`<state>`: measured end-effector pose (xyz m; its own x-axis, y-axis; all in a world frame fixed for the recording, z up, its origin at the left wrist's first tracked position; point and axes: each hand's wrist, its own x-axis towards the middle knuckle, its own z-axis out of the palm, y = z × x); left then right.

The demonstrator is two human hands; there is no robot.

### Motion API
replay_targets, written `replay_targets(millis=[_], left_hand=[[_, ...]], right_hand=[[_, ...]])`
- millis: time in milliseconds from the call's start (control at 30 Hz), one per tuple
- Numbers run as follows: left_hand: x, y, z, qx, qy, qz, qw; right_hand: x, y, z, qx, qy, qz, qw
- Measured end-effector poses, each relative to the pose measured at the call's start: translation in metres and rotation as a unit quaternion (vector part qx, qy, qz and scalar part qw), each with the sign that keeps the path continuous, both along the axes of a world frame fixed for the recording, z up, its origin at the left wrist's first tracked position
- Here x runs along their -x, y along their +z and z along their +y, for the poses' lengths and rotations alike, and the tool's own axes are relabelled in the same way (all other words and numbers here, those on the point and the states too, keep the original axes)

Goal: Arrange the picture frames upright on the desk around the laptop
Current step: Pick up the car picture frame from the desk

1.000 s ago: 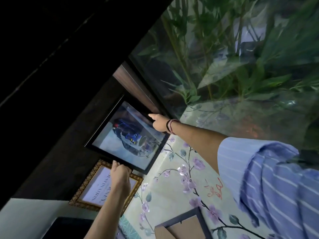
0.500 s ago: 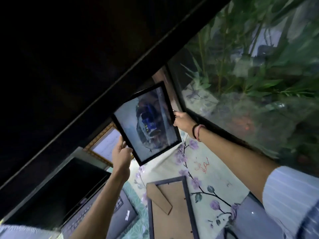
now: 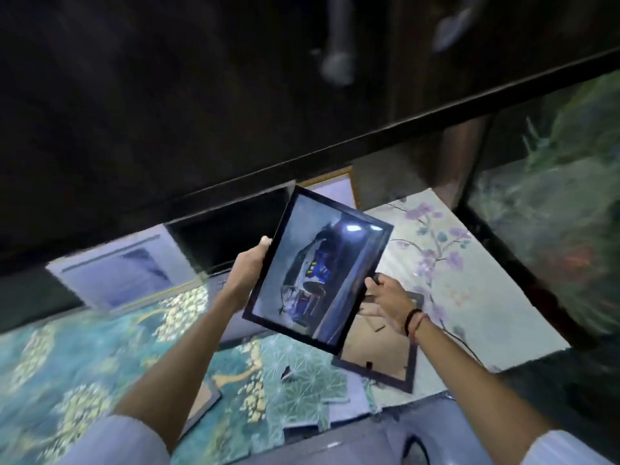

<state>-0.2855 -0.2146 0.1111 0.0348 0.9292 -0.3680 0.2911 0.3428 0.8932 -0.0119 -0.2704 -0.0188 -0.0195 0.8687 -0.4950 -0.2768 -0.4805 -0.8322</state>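
I hold a black picture frame (image 3: 318,270) with a blue car photo in the air above the desk, tilted. My left hand (image 3: 250,266) grips its left edge and my right hand (image 3: 385,297) holds its right edge. Behind it the laptop's dark screen (image 3: 231,229) stands open. A gold-edged frame (image 3: 332,189) stands upright at the back, partly hidden. A pale frame (image 3: 124,270) leans at the left of the laptop. Another dark frame (image 3: 385,350) lies face down on the desk under my right hand.
The desk is covered by a teal patterned cloth (image 3: 67,357) and a floral cloth (image 3: 469,280). A dark cabinet (image 3: 235,95) overhangs the back. A glass tank with green plants (image 3: 553,196) stands at the right. A flat frame back (image 3: 204,401) lies under my left forearm.
The black frame has come away from the back wall, toward me and lower, turned to portrait. My view swung left, and the laptop and the pale frame came into sight.
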Motion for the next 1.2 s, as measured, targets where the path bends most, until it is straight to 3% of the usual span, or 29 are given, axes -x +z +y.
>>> replay_targets(millis=[167,333,433,500,533,800,867,933,1000,1100,1200], left_hand=[[0.127,-0.008,-0.048,0.014,0.034,-0.015,0.999],[0.232,-0.050,-0.119,0.002,0.227,-0.006,0.974],[0.263,-0.087,-0.167,0.027,0.271,-0.165,0.948],[0.269,-0.106,-0.186,0.033,0.249,-0.286,0.925],[0.269,-0.113,-0.191,0.044,0.250,-0.305,0.918],[0.304,-0.135,-0.186,0.059,0.305,-0.328,0.892],[0.323,-0.134,-0.180,0.043,0.314,-0.296,0.901],[0.354,-0.157,-0.174,0.022,0.341,-0.237,0.909],[0.388,-0.202,-0.168,0.028,0.355,-0.254,0.899],[0.385,-0.148,-0.165,0.041,0.358,-0.232,0.903],[0.400,-0.144,-0.155,0.072,0.362,-0.196,0.908]], right_hand=[[0.111,0.009,-0.053,-0.017,0.025,0.004,1.000],[0.200,0.004,-0.088,0.011,-0.025,0.060,0.998],[0.248,0.003,-0.100,0.042,-0.073,0.115,0.990],[0.280,0.002,-0.106,0.064,-0.085,0.134,0.985],[0.291,0.000,-0.108,0.076,-0.089,0.139,0.983],[0.331,-0.024,-0.101,0.142,-0.040,0.199,0.969],[0.320,-0.024,-0.085,0.139,-0.056,0.202,0.968],[0.306,-0.024,-0.060,0.123,-0.076,0.175,0.974],[0.298,-0.027,-0.032,0.103,-0.060,0.120,0.986],[0.310,-0.028,-0.001,0.090,0.026,0.018,0.995],[0.338,-0.026,0.017,0.065,0.145,-0.070,0.985]])
